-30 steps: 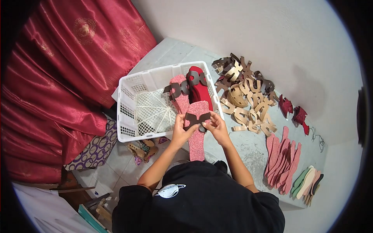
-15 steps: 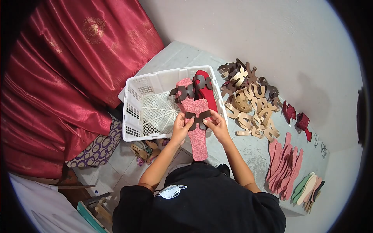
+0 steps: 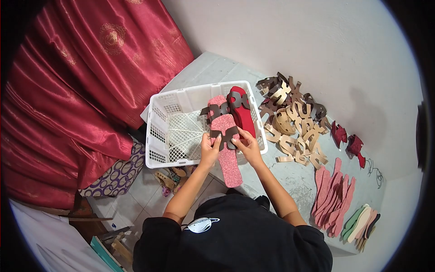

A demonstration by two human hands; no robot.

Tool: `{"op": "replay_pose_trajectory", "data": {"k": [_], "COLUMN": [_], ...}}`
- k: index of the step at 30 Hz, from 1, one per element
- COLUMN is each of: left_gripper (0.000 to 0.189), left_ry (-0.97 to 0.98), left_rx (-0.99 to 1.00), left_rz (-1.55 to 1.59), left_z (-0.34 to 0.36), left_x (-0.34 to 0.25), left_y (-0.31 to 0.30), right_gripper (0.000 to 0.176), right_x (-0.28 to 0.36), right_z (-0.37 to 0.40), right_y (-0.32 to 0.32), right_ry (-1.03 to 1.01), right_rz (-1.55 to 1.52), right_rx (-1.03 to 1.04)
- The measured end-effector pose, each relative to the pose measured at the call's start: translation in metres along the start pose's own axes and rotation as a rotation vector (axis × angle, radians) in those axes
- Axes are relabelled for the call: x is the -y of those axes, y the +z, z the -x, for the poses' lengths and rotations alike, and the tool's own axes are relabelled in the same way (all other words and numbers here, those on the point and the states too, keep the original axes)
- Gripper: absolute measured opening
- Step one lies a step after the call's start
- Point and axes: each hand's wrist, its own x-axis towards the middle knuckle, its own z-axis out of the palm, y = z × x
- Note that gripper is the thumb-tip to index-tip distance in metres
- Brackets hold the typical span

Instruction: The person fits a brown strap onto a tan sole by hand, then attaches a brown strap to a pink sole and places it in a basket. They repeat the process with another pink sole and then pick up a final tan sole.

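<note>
Between my two hands is a pink speckled insole (image 3: 230,172) with a dark brown cut-out strap (image 3: 224,137) across it. My left hand (image 3: 210,149) grips the strap and insole from the left side, thumb on top. My right hand (image 3: 248,146) pinches the strap's right side; the fingers beneath are hidden. Just beyond, in the white plastic crate (image 3: 158,97), lie another pink insole (image 3: 217,100) with a dark strap and a red sandal (image 3: 244,119) with a dark strap.
On the grey table (image 3: 297,181) are piles of dark brown straps (image 3: 294,88) and beige straps (image 3: 301,111), pink insoles (image 3: 333,197), coloured insoles (image 3: 358,224) and dark red pieces (image 3: 356,147). A red curtain (image 3: 99,81) hangs at left. Sandals (image 3: 165,180) lie below the crate.
The held insole has tilted slightly, its upper end moving left. Both hands have shifted a little, the left slightly lower and left. The whole view has shifted slightly.
</note>
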Motion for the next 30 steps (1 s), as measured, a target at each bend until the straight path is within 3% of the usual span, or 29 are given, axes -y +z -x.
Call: {"op": "replay_pose_trajectory", "data": {"k": [3, 5, 8, 13, 19, 22, 25, 30], "left_gripper": [0.016, 0.016, 0.017, 0.021, 0.020, 0.023, 0.021, 0.025], "left_ry": [0.089, 0.092, 0.175, 0.069, 0.117, 0.135, 0.250, 0.212], "left_rx": [-0.032, -0.063, -0.135, -0.244, -0.182, -0.255, -0.288, -0.267], "left_rz": [0.004, -0.021, -0.082, -0.293, -0.322, -0.435, -0.509, -0.581], "left_z": [-0.026, -0.048, -0.093, -0.147, -0.161, -0.162, -0.173, -0.173], "left_x": [-0.005, -0.016, -0.003, 0.037, 0.071, 0.089, 0.116, 0.109], "left_y": [-0.005, -0.008, -0.022, -0.037, -0.037, -0.039, -0.050, -0.049], "right_gripper": [0.047, 0.046, 0.042, 0.036, 0.024, 0.023, 0.026, 0.028], "right_x": [0.000, -0.009, -0.006, -0.009, -0.018, -0.011, -0.021, -0.045], "right_z": [-0.014, -0.024, -0.026, -0.024, -0.028, -0.026, -0.031, -0.044], "right_y": [0.002, -0.004, -0.019, -0.030, -0.028, -0.021, -0.015, -0.008], "right_ry": [-0.070, -0.231, -0.179, -0.089, -0.181, -0.178, -0.185, -0.129], "right_rz": [-0.017, -0.042, -0.047, -0.063, 0.101, 0.461, 0.611, 0.758], "right_rx": [-0.053, -0.092, -0.111, -0.140, -0.110, -0.022, 0.125, 0.304]}}
